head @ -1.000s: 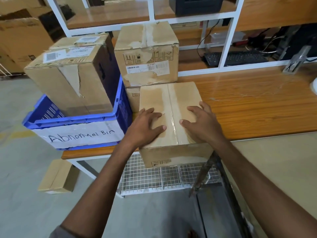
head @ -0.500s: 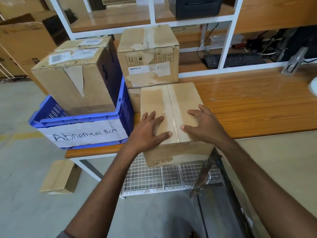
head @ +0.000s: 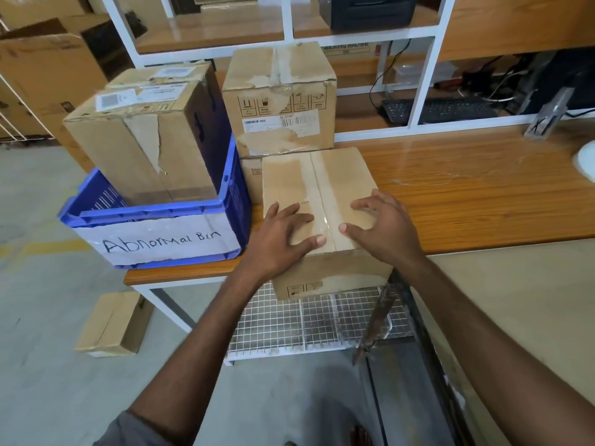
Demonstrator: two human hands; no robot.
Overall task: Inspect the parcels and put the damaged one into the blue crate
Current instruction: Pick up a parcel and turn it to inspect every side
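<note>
Two hands stay apart on top of the brown taped cardboard parcel [head: 325, 178] at the front edge of the tabletop [head: 467, 194], beside the blue plastic crate [head: 154, 214]; left hand [head: 283, 233] flat, right hand [head: 383, 230] newly arched, so inspection apparently continues.

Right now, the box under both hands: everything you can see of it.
Brown cardboard box, closed, top flaps sealed with clear tape along the centre seam. Handling symbols printed low on its near face. No tear or dent shows on the two faces in view. It stands upright at the near edge of the wooden table, right of the blue crate, before two stacked boxes. The left hand lies flat on top; the right hand rests there, fingers bent.
</note>
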